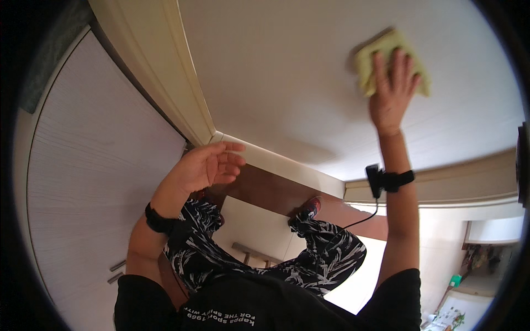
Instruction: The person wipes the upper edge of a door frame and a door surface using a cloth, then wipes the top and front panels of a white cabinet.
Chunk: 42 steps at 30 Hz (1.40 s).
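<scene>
My right hand [391, 97] lies with spread fingers on a folded yellow cloth [364, 66], pressing it flat against a smooth pale wall [265, 74]. A black strap with a small device [389, 180] and a cable is round my right wrist. My left hand [211, 165] hangs in the air with loosely curled fingers near the wall's lower left corner, holding nothing. The left wrist wears a black band [157, 220].
Light wood-grain cabinet doors [99, 157] with metal handles stand on the left. A cream door frame [161, 70] borders the wall. Below are a white baseboard [281, 164], a brown floor strip [265, 186] and pale tiles [252, 219]. At lower right, a bright room shows a plant [458, 318].
</scene>
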Available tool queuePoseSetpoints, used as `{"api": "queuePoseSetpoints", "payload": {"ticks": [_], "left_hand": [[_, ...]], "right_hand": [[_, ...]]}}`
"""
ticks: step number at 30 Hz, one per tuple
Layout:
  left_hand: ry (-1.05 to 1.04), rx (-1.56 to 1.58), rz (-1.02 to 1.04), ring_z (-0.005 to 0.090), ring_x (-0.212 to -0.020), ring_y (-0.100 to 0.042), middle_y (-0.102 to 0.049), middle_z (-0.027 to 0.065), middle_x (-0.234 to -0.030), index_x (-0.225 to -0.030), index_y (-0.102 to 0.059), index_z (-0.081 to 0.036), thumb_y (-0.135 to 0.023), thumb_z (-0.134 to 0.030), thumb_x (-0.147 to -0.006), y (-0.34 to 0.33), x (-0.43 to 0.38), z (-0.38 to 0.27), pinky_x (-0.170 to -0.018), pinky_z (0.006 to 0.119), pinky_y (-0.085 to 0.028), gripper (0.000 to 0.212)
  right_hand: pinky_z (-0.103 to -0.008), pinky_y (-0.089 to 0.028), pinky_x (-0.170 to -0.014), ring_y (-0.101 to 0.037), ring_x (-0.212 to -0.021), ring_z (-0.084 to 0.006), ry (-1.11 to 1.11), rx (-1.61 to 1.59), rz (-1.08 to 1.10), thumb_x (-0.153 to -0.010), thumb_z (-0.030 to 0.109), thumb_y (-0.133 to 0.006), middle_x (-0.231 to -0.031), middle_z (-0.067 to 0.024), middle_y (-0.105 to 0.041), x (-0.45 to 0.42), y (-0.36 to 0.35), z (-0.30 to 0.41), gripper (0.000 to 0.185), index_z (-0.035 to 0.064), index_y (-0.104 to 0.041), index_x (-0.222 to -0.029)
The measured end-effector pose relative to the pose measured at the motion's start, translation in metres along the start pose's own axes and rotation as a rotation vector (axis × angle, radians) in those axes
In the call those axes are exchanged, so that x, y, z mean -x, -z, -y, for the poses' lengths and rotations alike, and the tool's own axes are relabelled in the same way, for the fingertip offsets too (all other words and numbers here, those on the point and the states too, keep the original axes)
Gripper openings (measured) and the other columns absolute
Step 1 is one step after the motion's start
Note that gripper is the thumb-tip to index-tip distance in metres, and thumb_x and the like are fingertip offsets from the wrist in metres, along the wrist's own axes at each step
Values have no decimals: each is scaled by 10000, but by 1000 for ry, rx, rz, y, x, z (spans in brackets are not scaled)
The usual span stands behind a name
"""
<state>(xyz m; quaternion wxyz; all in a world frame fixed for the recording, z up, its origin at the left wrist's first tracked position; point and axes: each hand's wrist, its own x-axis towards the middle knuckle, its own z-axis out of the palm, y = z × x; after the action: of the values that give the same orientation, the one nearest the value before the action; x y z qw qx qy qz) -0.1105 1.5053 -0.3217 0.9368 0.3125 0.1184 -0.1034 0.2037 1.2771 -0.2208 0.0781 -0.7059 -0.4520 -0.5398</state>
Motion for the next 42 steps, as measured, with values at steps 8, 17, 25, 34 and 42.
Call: {"api": "queuePoseSetpoints", "payload": {"ticks": [8,17,25,34,42], "left_hand": [[-221,398,-209,201,-890,-625,-611,118,-1042,-1197,-496,27,-485,-140,-910,78,-38,13,-761,286,-546,332],[-92,260,-351,223,-920,-623,-606,113,-1070,-1186,-515,-40,-472,-209,-912,88,-33,47,-779,342,-536,325],[-198,198,-368,213,-930,-616,-614,99,-1056,-1175,-527,-43,-463,-231,-917,64,-13,44,-810,333,-518,325],[-302,240,-307,189,-876,-621,-616,96,-1011,-1126,-545,-20,-456,-174,-915,49,-7,54,-786,308,-526,276],[-400,375,-420,160,-803,-613,-612,59,-912,-1059,-554,-34,-461,-133,-907,63,3,51,-760,311,-529,204]], "right_hand": [[-339,-394,-919,-397,-1257,-131,334,-266,608,-807,163,-495,-1408,16,-388,172,-70,106,491,185,-487,-1297],[-330,-360,-1014,-406,-1243,-212,-12,-682,1290,-828,51,-450,-1383,-58,-389,371,-138,154,479,62,-425,-1307],[-359,-341,-1018,-352,-1288,-203,652,-186,1034,-843,128,-476,-1420,-44,-360,328,-133,156,495,64,-416,-1330],[-563,-196,-1042,-310,-1308,-331,157,22,134,-801,59,-512,-1443,-50,-331,-12,-10,39,556,202,-442,-1333],[-626,-192,-991,-288,-1275,-434,-112,84,-130,-722,18,-536,-1410,-98,-369,-43,-21,45,605,211,-495,-1294]]}}
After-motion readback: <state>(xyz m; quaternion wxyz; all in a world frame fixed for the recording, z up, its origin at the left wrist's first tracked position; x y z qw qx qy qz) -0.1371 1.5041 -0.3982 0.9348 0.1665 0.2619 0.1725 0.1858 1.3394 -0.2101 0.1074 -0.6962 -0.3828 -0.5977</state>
